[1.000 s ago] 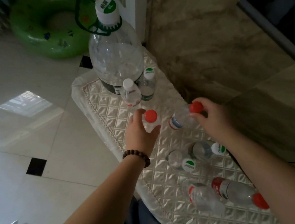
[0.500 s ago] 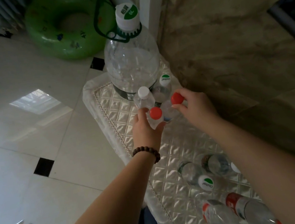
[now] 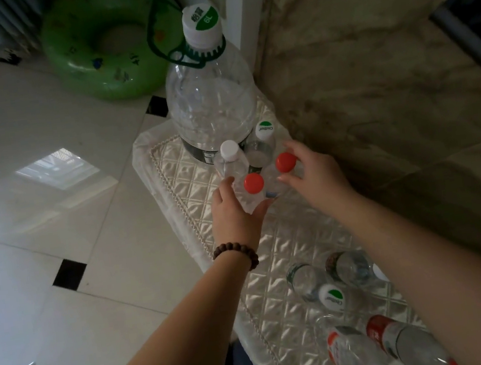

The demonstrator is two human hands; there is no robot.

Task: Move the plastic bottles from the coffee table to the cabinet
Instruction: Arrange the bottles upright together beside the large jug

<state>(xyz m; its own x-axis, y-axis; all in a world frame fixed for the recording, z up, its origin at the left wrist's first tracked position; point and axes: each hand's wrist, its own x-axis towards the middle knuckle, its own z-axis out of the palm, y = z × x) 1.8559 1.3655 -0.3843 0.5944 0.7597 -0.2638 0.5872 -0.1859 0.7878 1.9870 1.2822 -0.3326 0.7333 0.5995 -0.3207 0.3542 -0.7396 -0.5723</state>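
My left hand (image 3: pixel 233 217) is closed on a clear bottle with a red cap (image 3: pixel 254 183), held upright over the quilted cloth top (image 3: pixel 287 237). My right hand (image 3: pixel 317 176) curls around a second red-capped bottle (image 3: pixel 286 162), upright just right of the first. Both stand close in front of a small white-capped bottle (image 3: pixel 231 159) and a green-and-white-capped bottle (image 3: pixel 262 145). Behind them rises a large 6 L bottle (image 3: pixel 213 109). Two more clear bottles lie on the cloth nearer me (image 3: pixel 307 281) (image 3: pixel 350 266), and two red-labelled bottles (image 3: pixel 410 341) lie at the bottom right.
A marble wall (image 3: pixel 374 86) runs along the right of the cloth top. Glossy tiled floor (image 3: pixel 51 209) drops away on the left. A green swim ring (image 3: pixel 102 47) leans at the far corner. A dark frame (image 3: pixel 476 25) shows at the upper right.
Both hands moved forward with the two red-capped bottles. The right hand's bottle went from tilted to upright beside the left one, close to the small standing bottles.
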